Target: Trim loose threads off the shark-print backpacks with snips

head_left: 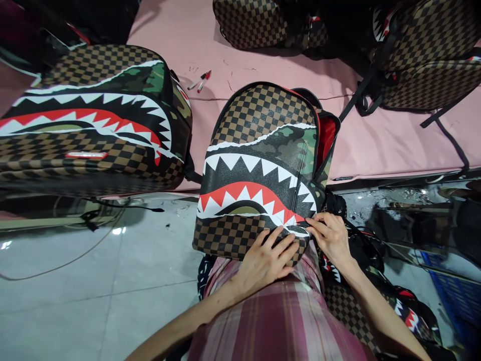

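Observation:
A checkered brown backpack [259, 165] with a shark-mouth print and a camouflage panel stands on my lap, leaning against the pink table. Its main compartment gapes open at the right, showing red lining. My left hand [266, 258] lies flat on the lower front of the backpack, fingers spread. My right hand [328, 235] pinches the bag's lower right edge near the shark teeth; what sits between the fingertips is too small to make out.
A second shark backpack [93, 120] lies on the left of the pink table [376, 135]. More checkered bags [424, 55] sit at the back. Two red-capped markers [200, 80] lie on the table. Grey tiled floor [93, 281] with a cable is on the left, more bag parts by my right leg.

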The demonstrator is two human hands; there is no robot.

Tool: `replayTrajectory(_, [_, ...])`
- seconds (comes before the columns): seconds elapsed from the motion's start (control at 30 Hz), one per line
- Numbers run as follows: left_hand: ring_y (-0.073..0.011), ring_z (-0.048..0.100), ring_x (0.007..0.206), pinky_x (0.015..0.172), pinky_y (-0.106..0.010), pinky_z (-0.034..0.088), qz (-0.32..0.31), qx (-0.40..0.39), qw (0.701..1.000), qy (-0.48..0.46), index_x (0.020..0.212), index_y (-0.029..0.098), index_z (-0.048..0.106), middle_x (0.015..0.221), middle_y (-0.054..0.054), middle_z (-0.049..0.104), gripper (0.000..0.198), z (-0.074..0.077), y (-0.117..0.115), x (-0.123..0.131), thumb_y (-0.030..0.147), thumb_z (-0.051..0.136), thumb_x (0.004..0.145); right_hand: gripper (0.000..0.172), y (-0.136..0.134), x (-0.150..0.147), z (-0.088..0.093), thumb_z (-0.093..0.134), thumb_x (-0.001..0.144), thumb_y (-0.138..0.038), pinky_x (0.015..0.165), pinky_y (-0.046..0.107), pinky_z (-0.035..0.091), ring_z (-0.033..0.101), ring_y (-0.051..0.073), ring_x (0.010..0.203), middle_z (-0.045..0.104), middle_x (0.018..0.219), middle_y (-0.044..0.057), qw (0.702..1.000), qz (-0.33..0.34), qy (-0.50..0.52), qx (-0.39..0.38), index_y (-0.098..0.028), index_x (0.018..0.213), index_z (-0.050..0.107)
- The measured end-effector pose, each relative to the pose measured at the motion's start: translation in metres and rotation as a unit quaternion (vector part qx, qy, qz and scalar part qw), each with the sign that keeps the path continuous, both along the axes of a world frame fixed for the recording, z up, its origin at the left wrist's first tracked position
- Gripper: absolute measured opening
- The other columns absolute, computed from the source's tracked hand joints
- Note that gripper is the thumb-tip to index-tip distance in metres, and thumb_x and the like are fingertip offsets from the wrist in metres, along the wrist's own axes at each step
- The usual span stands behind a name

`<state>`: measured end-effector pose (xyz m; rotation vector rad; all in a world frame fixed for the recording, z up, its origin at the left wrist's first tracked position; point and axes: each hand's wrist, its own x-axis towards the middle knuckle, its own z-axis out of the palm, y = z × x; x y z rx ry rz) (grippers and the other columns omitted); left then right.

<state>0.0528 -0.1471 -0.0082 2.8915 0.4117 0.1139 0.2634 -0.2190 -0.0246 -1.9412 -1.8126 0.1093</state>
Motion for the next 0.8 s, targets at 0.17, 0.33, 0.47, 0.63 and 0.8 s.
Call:
replayTrajectory(0.17, [-0.0245, 0.039, 0.122, 0.097, -0.041, 0.029, 0.004, -0.003, 1.0, 0.0, 0.121, 0.027, 0.051, 0.134, 0.002, 0.048, 0.044, -0.001, -0.0007, 0.0004, 0.049, 0.051, 0.083, 0.017, 0.0042, -0.0029, 0.0003, 0.057, 0.084, -0.026, 0.068, 0.03, 0.033, 0.052, 0.015, 0.074, 0.062, 0.083, 0.004, 1.0, 0.017, -0.022, 0.009, -0.021, 0.097, 0.068])
replayTrajectory(0.33, [-0.0242, 0.039, 0.123, 0.097, -0.041, 0.03, 0.007, -0.001, 1.0, 0.009, 0.121, 0.028, 0.05, 0.134, 0.0, 0.048, 0.043, -0.0005, -0.002, 0.0002, 0.049, 0.05, 0.084, 0.017, 0.0053, -0.0031, -0.0011, 0.057, 0.084, -0.026, 0.069, 0.031, 0.034, 0.053, 0.016, 0.075, 0.062, 0.082, 0.005, 1.0, 0.021, -0.019, 0.009, -0.022, 0.097, 0.068])
replayTrajectory(0.47, [-0.0245, 0.04, 0.122, 0.097, -0.041, 0.031, 0.006, -0.005, 1.0, 0.008, 0.12, 0.028, 0.051, 0.133, 0.001, 0.049, 0.043, 0.0015, -0.0012, 0.0003, 0.048, 0.051, 0.083, 0.016, 0.0015, -0.0006, -0.0033, 0.056, 0.085, -0.027, 0.069, 0.031, 0.037, 0.055, 0.016, 0.076, 0.061, 0.082, 0.004, 0.999, -0.019, 0.029, 0.016, -0.022, 0.093, 0.069])
replayTrajectory(0.63, [-0.0249, 0.04, 0.122, 0.097, -0.041, 0.03, 0.006, -0.008, 1.0, 0.006, 0.12, 0.027, 0.051, 0.133, -0.001, 0.05, 0.044, 0.0009, -0.0008, 0.0009, 0.049, 0.051, 0.083, 0.017, -0.0002, -0.0024, -0.0022, 0.057, 0.084, -0.026, 0.069, 0.031, 0.035, 0.054, 0.016, 0.077, 0.061, 0.083, 0.005, 1.0, -0.003, 0.017, 0.008, -0.021, 0.097, 0.068])
replayTrajectory(0.8, [-0.0238, 0.039, 0.122, 0.098, -0.04, 0.03, 0.01, -0.01, 1.0, 0.006, 0.121, 0.027, 0.051, 0.133, 0.001, 0.049, 0.043, 0.0001, -0.0017, 0.0013, 0.048, 0.051, 0.083, 0.017, 0.003, -0.0061, -0.0014, 0.056, 0.085, -0.024, 0.069, 0.031, 0.034, 0.053, 0.016, 0.075, 0.06, 0.08, 0.004, 1.0, 0.007, -0.005, 0.006, -0.02, 0.096, 0.068])
